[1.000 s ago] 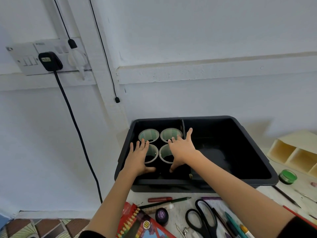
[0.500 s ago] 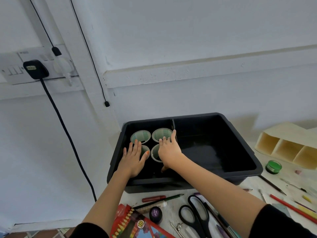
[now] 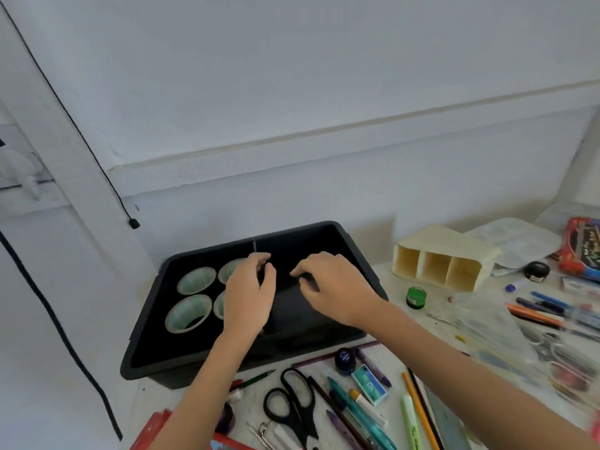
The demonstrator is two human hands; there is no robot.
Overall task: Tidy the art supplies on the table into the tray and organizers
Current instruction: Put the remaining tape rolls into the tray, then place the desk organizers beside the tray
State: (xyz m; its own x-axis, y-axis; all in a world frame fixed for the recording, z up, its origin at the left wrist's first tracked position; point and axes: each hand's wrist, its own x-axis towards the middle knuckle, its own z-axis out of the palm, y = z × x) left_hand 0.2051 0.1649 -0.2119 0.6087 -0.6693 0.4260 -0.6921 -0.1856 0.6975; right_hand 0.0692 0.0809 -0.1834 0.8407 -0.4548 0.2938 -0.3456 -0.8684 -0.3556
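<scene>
A black tray (image 3: pixel 363 254) stands against the wall, split by a black divider (image 3: pixel 255 245). Its left compartment holds several pale green tape rolls (image 3: pixel 196 280), two partly hidden by my left hand (image 3: pixel 250 293). That hand hovers over the divider with curled fingers and thumb pinching its top edge. My right hand (image 3: pixel 331 287) is in the right compartment with its fingers curled down; whether it holds anything is lost against the black inside. A cream organizer (image 3: pixel 438 258) with three slots lies to the right.
In front of the tray lie black scissors (image 3: pixel 292 407), pens and pencils (image 3: pixel 360 414), a dark blue pot (image 3: pixel 345 360) and an eraser box (image 3: pixel 370 383). A green pot (image 3: pixel 416 297), more pens (image 3: pixel 545 306), a clear pouch (image 3: pixel 506 336) and a red box (image 3: pixel 584 251) sit right. A cable (image 3: pixel 65 336) hangs left.
Both hands have lifted off the tape rolls and shifted right to the divider and right compartment, fingers now curled. The camera has swung right, showing more of the table.
</scene>
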